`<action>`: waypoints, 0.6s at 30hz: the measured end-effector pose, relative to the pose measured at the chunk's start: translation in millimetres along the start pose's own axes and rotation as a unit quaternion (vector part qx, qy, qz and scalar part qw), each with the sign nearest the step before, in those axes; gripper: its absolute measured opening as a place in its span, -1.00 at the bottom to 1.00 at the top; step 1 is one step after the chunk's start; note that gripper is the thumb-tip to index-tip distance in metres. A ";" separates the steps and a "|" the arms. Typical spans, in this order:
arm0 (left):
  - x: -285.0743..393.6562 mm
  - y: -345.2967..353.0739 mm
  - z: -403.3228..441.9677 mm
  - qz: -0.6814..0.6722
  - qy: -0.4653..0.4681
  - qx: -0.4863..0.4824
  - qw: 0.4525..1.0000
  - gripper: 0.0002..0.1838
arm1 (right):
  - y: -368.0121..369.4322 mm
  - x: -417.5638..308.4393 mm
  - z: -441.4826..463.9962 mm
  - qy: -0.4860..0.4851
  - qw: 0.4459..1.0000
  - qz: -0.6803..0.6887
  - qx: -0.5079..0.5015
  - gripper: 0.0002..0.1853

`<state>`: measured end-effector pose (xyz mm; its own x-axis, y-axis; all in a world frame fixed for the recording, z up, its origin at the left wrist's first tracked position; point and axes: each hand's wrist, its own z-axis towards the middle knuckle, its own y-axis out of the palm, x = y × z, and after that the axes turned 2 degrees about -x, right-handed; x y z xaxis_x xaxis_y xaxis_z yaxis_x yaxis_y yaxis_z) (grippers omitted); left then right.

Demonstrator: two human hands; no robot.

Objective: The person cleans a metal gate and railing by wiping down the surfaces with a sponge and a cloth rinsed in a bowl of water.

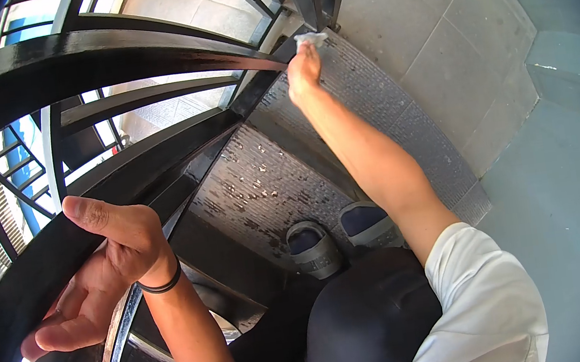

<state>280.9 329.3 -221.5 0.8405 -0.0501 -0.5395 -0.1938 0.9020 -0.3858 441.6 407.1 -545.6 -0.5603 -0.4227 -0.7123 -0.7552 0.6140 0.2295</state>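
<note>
My right hand [304,74] reaches far forward and is closed on a crumpled white cloth [311,38]. The cloth is at the foot of the black metal railing [268,85], by the edge of the upper step; whether it is cloth or tissue is hard to tell. My left hand [107,267], with a black band at the wrist, is at the thick black rail [187,150] on the left. Its palm is turned up, the thumb is stretched out and the fingers are apart, with nothing in them. Whether it leans on the rail cannot be made out.
Textured metal stair treads [267,173] lie ahead, the nearer one worn and patchy. Grey sandals [314,255] stand on it. Beyond is a tiled landing [430,23]. A pale grey-green wall [574,165] bounds the right side. A dark rounded shape [374,320] covers the lower middle.
</note>
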 end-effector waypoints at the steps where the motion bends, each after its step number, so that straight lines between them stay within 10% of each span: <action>1: 0.2 -0.1 0.5 0.007 0.005 -0.004 1.000 0.10 | -0.2 -0.5 24.9 -0.021 0.999 0.021 0.013 -0.45; 18: 8.5 4.4 0.2 -0.039 -0.037 0.008 0.999 0.02 | -12.3 4.0 56.9 0.020 0.998 0.065 0.018 -0.58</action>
<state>287.3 333.0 -227.7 0.8880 -0.0882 -0.4514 -0.1198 0.9032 -0.4121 468.1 435.8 -589.0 -0.6667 -0.3630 -0.6509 -0.6625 0.6888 0.2944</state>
